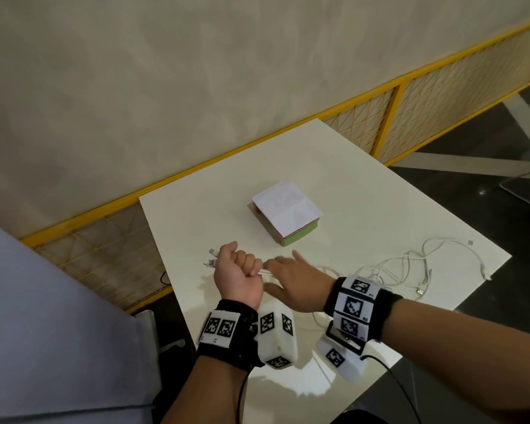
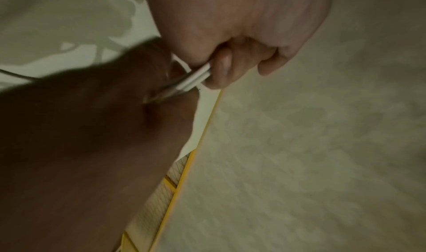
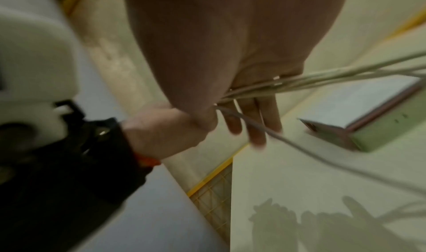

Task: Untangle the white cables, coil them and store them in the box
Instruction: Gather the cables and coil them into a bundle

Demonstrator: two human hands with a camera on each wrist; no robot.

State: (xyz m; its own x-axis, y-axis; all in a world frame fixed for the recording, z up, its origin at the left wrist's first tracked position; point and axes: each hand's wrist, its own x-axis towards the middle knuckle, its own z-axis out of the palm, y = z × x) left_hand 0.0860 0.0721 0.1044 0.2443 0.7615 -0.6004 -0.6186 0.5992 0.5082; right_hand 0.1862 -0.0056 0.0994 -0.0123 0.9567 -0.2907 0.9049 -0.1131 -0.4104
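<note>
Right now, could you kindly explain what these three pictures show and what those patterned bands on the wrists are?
A person works with bare hands; the patterned bands carry wrist cameras. One picture comes from a head camera, the others look along each hand. On the white table stands a closed box, with loose white cables tangled to its right. The left hand grips a bunch of cable strands in a fist, plugs poking out. The right hand has straight fingers, with strands running across them.
</note>
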